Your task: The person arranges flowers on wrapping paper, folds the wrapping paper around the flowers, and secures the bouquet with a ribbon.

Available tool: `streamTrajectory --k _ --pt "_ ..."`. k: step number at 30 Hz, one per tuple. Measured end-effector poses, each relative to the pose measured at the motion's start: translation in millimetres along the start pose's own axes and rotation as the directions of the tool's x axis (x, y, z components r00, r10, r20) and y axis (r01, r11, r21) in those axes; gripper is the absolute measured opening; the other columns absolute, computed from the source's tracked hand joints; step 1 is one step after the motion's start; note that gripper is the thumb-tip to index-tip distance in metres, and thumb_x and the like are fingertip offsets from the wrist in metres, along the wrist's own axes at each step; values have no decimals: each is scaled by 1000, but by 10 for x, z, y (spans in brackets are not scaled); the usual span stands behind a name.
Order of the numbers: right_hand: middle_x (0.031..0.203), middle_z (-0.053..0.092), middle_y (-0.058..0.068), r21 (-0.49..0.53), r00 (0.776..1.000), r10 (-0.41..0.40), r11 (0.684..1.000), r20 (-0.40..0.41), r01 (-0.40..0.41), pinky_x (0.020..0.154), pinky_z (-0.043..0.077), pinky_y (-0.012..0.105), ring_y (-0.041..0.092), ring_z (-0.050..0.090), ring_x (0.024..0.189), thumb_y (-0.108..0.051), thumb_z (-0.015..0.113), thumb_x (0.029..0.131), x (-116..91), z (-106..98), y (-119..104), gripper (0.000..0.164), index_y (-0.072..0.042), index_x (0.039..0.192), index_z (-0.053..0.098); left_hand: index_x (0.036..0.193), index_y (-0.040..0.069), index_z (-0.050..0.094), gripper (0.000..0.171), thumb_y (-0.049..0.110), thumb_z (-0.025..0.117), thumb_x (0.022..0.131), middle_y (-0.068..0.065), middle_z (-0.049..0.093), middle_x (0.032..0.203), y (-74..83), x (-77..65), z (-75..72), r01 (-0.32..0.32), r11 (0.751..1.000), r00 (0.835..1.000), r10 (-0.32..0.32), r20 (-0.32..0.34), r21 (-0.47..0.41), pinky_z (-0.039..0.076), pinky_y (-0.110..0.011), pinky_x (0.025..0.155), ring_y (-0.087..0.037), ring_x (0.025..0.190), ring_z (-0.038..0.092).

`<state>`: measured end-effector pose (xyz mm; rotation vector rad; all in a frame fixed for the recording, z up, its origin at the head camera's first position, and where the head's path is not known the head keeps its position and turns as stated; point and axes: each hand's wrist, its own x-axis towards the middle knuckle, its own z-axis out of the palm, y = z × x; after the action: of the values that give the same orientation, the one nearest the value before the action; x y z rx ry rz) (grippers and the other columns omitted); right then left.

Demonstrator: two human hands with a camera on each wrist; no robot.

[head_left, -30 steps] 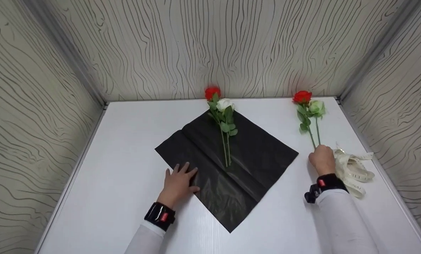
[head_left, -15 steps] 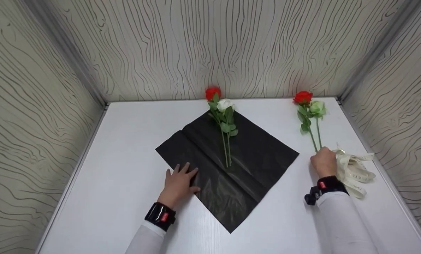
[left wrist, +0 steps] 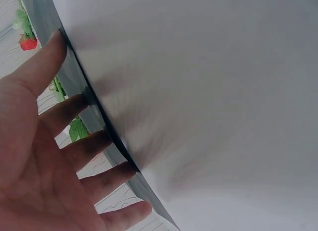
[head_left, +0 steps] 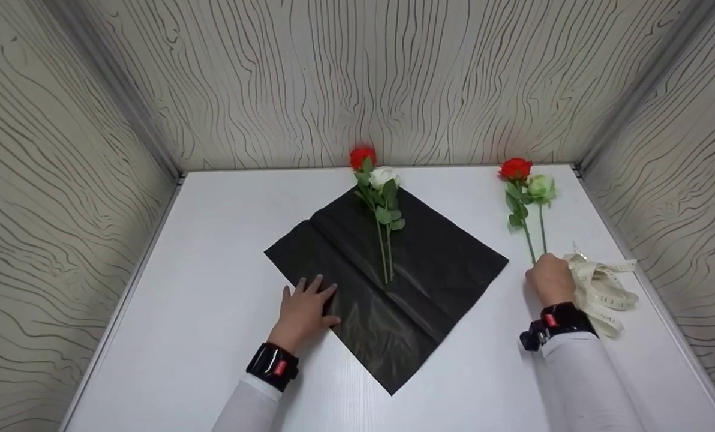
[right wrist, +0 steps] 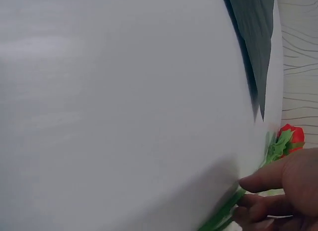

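Note:
A black wrapping sheet (head_left: 357, 336) lies flat with its corners turned toward the front and back. On it rest a red rose (head_left: 363, 158) and a white rose (head_left: 384, 176), stems toward the front. My left hand (head_left: 300, 315) has its fingers spread, touching the sheet's left edge. At the right, my right hand (head_left: 550, 279) holds the lower stems of another red rose (head_left: 516, 168) and a pale green rose (head_left: 541, 188). Green stem ends (right wrist: 221, 216) show at its thumb and fingers in the right wrist view.
A cream ribbon (head_left: 603, 291) with printed letters lies in a loose heap beside my right hand. Patterned panels (head_left: 357, 78) enclose the white table (head_left: 195, 270) at the back and both sides.
My right hand has shifted slightly toward the front, and the red and pale green roses have come with it. The left hand and the black sheet stay where they were.

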<state>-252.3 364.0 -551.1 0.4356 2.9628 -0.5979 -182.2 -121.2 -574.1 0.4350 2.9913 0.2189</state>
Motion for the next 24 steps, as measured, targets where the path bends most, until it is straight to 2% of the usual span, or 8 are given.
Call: streamTrajectory --k 3,7,13,17,21,24 --pt "81 55 38 -27 999 -15 1000 33 16 46 43 45 41 57 66 -6 49 81 -37 -20 -18 23 14 86 58 134 25 47 69 56 63 74 -13 37 140 3 2 -5 -2 1000 1000 2 -8 1 24 -64 93 -42 125 32" --pt "80 55 38 -43 998 -59 997 37 60 48 44 46 43 57 66 -4 47 80 -35 -16 -3 22 15 84 59 134 25 48 68 55 64 75 -13 38 139 6 2 -5 -4 1000 1000 4 -20 -13 24 -64 94 -42 125 32" --pt "75 56 34 -20 992 -82 996 98 85 54 47 44 40 56 64 -5 49 79 10 -5 28 23 17 82 55 134 25 48 69 55 65 74 -13 37 140 11 2 3 1 1000 1000 -1 -7 -18 24 -63 94 -42 125 31" --pt "76 55 35 -3 988 -121 993 101 122 59 47 46 41 55 67 -7 47 81 28 -29 -17 25 17 78 55 134 26 47 69 56 64 74 -12 36 141 13 8 9 3 1000 1000 -3 1 -6 24 -64 94 -42 126 31" --pt "78 58 33 26 983 -176 984 52 175 62 46 47 40 56 70 -6 43 83 11 -67 -175 27 11 72 60 134 26 47 69 56 64 74 -13 37 140 11 10 19 2 1000 1000 -2 -6 -2 25 -64 93 -42 125 31" --pt "83 60 31 78 975 -216 973 -42 219 66 46 48 40 57 75 -5 41 85 -27 -88 -391 27 11 78 62 134 26 47 69 56 64 74 -13 37 140 8 16 28 4 1000 1000 -4 -6 5 25 -64 93 -42 125 31"
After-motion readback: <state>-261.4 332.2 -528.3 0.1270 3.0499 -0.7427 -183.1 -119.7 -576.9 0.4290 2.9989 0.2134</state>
